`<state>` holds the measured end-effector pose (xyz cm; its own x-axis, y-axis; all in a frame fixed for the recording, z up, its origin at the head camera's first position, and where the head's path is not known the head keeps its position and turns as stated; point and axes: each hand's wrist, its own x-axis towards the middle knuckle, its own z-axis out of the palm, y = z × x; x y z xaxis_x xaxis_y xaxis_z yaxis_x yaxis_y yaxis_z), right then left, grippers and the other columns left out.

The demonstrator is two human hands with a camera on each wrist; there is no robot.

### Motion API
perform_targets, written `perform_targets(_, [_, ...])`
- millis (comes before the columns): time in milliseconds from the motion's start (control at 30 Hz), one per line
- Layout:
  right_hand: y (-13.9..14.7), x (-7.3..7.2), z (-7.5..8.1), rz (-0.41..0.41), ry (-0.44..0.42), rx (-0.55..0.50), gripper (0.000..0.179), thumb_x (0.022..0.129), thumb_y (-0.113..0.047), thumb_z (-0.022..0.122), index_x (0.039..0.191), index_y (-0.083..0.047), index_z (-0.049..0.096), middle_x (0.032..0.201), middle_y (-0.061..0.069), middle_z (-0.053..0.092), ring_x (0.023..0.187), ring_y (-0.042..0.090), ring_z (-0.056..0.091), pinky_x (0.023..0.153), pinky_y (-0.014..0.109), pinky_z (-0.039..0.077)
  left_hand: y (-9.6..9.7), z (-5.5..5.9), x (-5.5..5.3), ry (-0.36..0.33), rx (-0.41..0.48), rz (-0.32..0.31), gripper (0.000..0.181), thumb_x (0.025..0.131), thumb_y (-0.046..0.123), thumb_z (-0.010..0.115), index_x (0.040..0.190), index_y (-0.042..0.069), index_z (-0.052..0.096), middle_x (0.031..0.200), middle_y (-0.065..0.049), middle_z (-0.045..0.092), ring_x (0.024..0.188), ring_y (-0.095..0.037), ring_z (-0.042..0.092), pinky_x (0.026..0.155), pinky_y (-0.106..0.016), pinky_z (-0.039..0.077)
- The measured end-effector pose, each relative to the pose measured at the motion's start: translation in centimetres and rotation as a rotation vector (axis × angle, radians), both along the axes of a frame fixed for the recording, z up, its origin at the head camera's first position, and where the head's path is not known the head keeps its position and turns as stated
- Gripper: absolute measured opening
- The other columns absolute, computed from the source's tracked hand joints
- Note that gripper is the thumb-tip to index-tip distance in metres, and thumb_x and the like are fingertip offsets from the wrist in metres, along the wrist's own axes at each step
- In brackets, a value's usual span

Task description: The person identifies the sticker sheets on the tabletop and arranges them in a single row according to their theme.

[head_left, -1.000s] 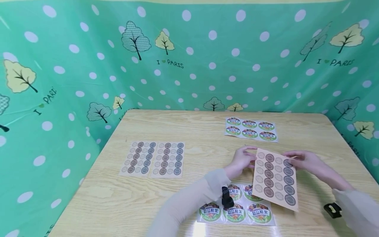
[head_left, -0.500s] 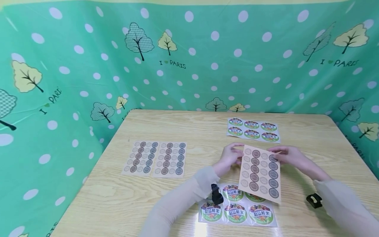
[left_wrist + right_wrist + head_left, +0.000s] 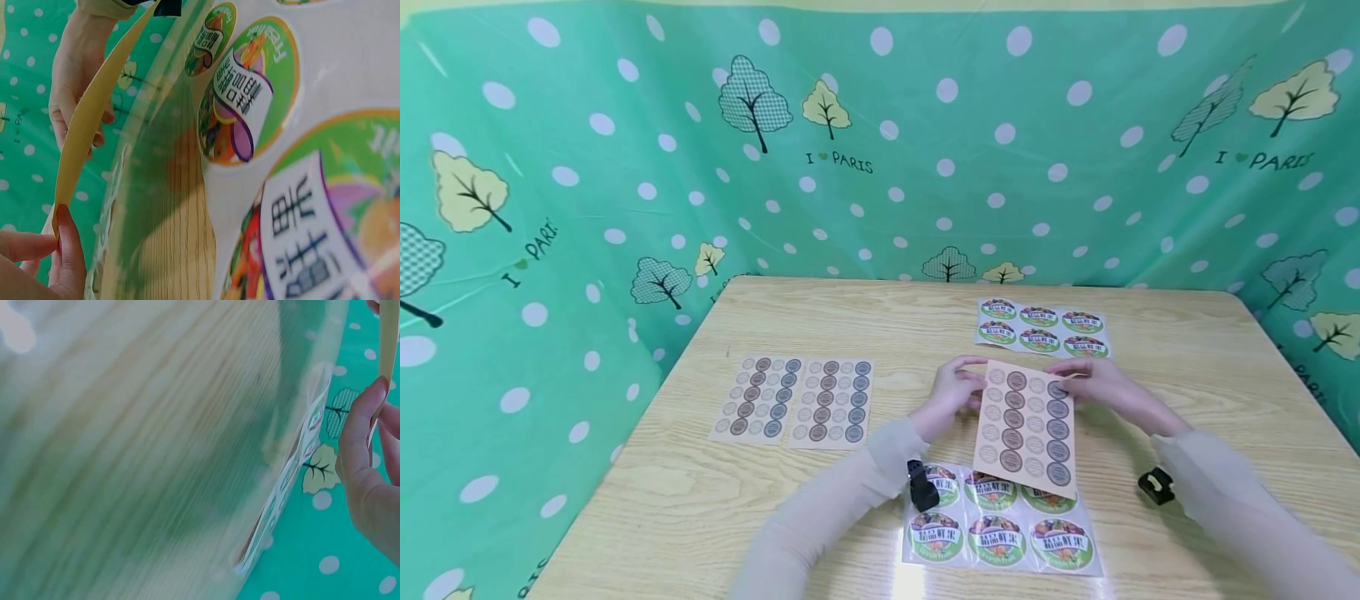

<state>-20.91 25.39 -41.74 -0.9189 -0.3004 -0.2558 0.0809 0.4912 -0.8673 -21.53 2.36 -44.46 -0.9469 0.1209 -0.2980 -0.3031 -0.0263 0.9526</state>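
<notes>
A tan sticker sheet (image 3: pixel 1024 425) with columns of round brown, grey and pale stickers is held up and tilted above the table. My left hand (image 3: pixel 953 392) pinches its upper left edge between thumb and fingers; that pinch shows up close in the left wrist view, where the sheet (image 3: pixel 87 119) appears edge-on. At the upper right corner my right hand (image 3: pixel 1097 385) pinches it too, thumb in front. Beneath the held sheet lies a white sheet of large fruit stickers (image 3: pixel 996 540), its upper part partly covered by the tan sheet.
Two more tan sticker sheets (image 3: pixel 830 404) lie side by side on the left of the wooden table (image 3: pixel 760 500). A second fruit sticker sheet (image 3: pixel 1042 328) lies near the back edge. Green polka-dot cloth (image 3: pixel 880 150) hangs behind and at the sides.
Both hands have carried the tan sticker sheet leftward, from the right side to over the fruit sticker sheet. The view has shifted slightly. The sheets on the table have stayed put.
</notes>
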Motion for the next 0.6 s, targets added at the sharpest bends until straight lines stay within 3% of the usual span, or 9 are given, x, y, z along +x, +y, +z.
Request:
perform_targets(367, [-2.5,-1.5,0.1,0.058,0.003,0.032,0.038,0.085,-0.010,0.052,0.120,0.005,0.049,0.106,0.018,0.060,0.081,0.019,0.061,0.072,0.032,0.052,-2.8,0.1,-0.8,0.008,-0.019,0.025,0.038,0.076,-0.007,0.057,0.109,0.011,0.060,0.082,-0.009,0.062,0.061,-0.013,0.058,0.050,-0.023,0.052])
perform_targets(600, [-4.5,-2.6,0.1,0.030,-0.024,0.018,0.035,0.085,-0.007,0.052,0.118,0.004,0.051,0.107,0.019,0.055,0.078,0.018,0.060,0.070,0.032,0.053,-4.4,0.3,-1.3,0.019,-0.060,0.042,0.039,0.077,-0.007,0.056,0.112,0.011,0.059,0.086,-0.011,0.063,0.061,-0.013,0.058,0.051,-0.022,0.052])
